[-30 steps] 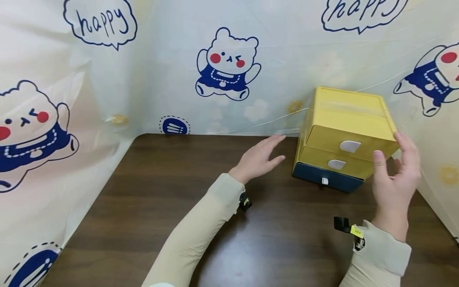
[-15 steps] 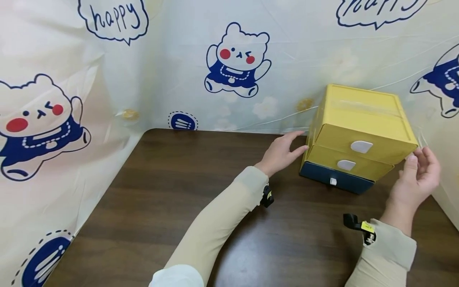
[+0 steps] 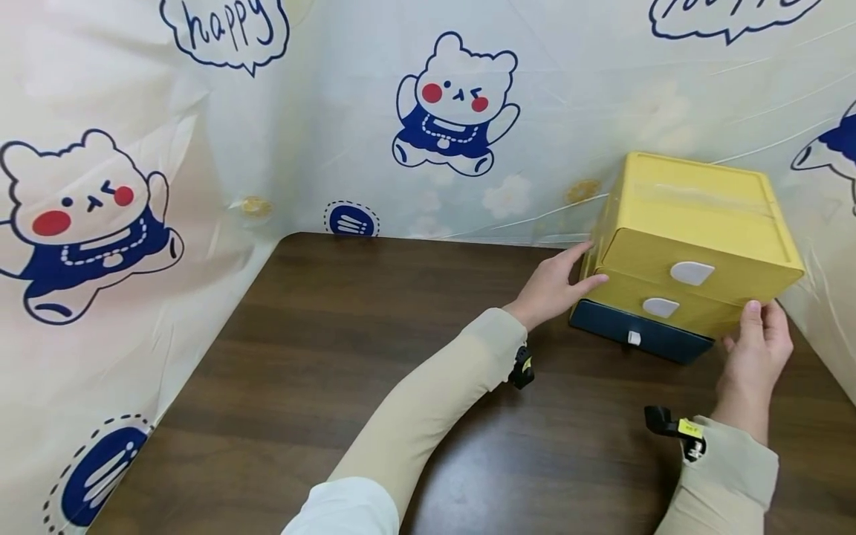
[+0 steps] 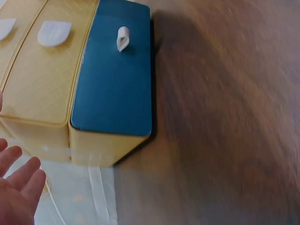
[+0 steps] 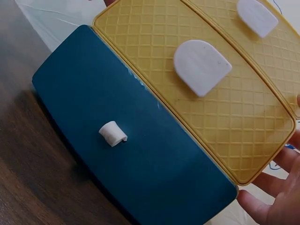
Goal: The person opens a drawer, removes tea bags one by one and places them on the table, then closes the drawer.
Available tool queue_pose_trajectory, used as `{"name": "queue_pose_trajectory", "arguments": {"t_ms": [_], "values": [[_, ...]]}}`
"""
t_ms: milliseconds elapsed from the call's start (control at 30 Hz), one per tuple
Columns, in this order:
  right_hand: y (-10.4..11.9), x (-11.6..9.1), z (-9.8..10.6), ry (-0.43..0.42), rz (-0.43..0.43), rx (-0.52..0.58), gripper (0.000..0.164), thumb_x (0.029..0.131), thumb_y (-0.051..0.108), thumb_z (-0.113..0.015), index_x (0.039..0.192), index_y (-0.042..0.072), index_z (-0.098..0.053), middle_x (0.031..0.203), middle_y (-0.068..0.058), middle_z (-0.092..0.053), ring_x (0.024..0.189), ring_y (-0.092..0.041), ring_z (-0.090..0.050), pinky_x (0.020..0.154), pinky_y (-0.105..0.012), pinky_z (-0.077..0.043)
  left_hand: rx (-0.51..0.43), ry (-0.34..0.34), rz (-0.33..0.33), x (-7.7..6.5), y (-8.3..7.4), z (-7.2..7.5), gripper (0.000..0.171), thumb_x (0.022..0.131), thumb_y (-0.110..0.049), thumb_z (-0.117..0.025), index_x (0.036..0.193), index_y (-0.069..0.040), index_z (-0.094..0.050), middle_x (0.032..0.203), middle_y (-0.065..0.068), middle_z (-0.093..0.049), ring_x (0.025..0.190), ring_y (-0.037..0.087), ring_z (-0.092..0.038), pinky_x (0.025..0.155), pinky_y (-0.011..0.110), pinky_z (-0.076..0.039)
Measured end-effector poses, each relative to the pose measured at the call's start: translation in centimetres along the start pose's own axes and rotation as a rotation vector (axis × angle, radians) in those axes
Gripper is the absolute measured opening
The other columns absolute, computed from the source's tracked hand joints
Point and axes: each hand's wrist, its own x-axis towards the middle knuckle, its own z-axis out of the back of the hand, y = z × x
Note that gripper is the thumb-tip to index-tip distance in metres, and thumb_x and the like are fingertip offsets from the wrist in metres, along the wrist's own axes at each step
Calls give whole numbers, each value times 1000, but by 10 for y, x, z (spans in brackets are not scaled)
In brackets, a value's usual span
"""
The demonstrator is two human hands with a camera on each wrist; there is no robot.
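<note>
A small drawer unit (image 3: 709, 215) stands on the table's right side, with a yellow body, two yellow drawers and a dark blue drawer (image 4: 117, 79) at the bottom. All the drawers are pushed in. My left hand (image 3: 551, 290) lies along the unit's left side, fingers extended, thumb by the front edge; in the left wrist view its fingertips (image 4: 28, 176) show beside the wall. At the lower right front corner is my right hand (image 3: 756, 353), thumb up at the front and fingers reaching along the side. In the right wrist view its fingers (image 5: 267, 185) are at the unit's edge.
White tabs (image 3: 692, 273) sit on the yellow drawers and a small white loop (image 3: 634, 339) on the blue one. Clear tape runs over the top. Behind the brown wooden table (image 3: 374, 319) hangs a printed cloth (image 3: 348, 126) with bear figures.
Both hands have closed in on the drawer unit: the left hand moved right to its left side, the right hand lowered to its lower right corner. The head view has shifted slightly.
</note>
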Motion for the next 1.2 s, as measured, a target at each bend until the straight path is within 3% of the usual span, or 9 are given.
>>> {"name": "queue_pose_trajectory", "arguments": {"t_ms": [200, 367, 467, 567, 667, 733, 867, 1000, 1200], "values": [[-8, 2, -2, 50, 97, 77, 25, 90, 6, -56, 114, 6, -60, 106, -7, -55, 97, -15, -48, 66, -16, -46, -95, -50, -16, 3, -1, -11, 52, 95, -45, -44, 142, -32, -28, 143, -14, -33, 121, -7, -26, 100, 19, -31], [-13, 4, -1, 43, 236, -70, 22, 91, 5, -54, 111, 7, -63, 101, -4, -57, 93, -14, -47, 75, -15, -40, -98, -90, -17, 5, -3, -19, 51, 94, -45, -44, 141, -32, -29, 141, -13, -36, 116, -6, -36, 91, 16, -39], [-15, 4, -2, 35, 275, -146, 21, 91, 7, -55, 109, 8, -65, 99, -2, -58, 92, -14, -47, 77, -15, -38, -59, -127, -18, 5, -4, -21, 52, 93, -46, -44, 141, -31, -30, 133, -10, -48, 94, -6, -50, 71, 12, -45], [-16, 4, -2, 30, 276, -154, 20, 90, 8, -56, 107, 7, -66, 97, -3, -59, 91, -14, -48, 76, -16, -38, -26, -158, -18, 4, -5, -21, 52, 93, -46, -45, 140, -31, -31, 104, -6, -64, 60, 2, -49, 51, 16, -41], [-15, 3, -1, 23, 254, -127, 20, 89, 8, -58, 106, 5, -67, 94, -3, -60, 87, -14, -49, 72, -17, -39, -11, -166, -21, 3, -5, -20, 51, 92, -46, -46, 139, -31, -32, 74, -5, -58, 47, 10, -42, 44, 18, -36], [-15, 1, 0, 26, 242, -114, 20, 88, 7, -59, 107, 4, -66, 91, -4, -61, 83, -14, -49, 67, -18, -42, -8, -168, -22, 2, -4, -20, 51, 92, -46, -47, 138, -31, -33, 67, -6, -55, 46, 10, -42, 43, 18, -35], [-12, -3, 2, 32, 195, -125, 21, 87, 6, -60, 106, 3, -67, 85, -3, -63, 75, -13, -49, 53, -13, -42, 1, -180, -27, 0, -1, -18, 50, 91, -46, -49, 137, -32, -36, 60, -5, -51, 46, 10, -41, 42, 19, -34], [-4, -5, 5, 20, 94, -165, 18, 86, 9, -62, 103, 4, -67, 82, -2, -62, 69, -11, -50, 44, -13, -40, 12, -182, -35, -2, -1, -15, 49, 90, -46, -51, 136, -32, -38, 55, -2, -49, 44, 11, -40, 41, 19, -33], [8, -4, 7, 59, -50, -228, 29, 84, 19, -64, 111, 8, -66, 94, 2, -61, 83, -8, -54, 51, -12, -48, 33, -168, -47, -6, 0, -7, 50, 90, -46, -52, 135, -29, -39, 50, 0, -47, 44, 13, -38, 39, 20, -30]]}}
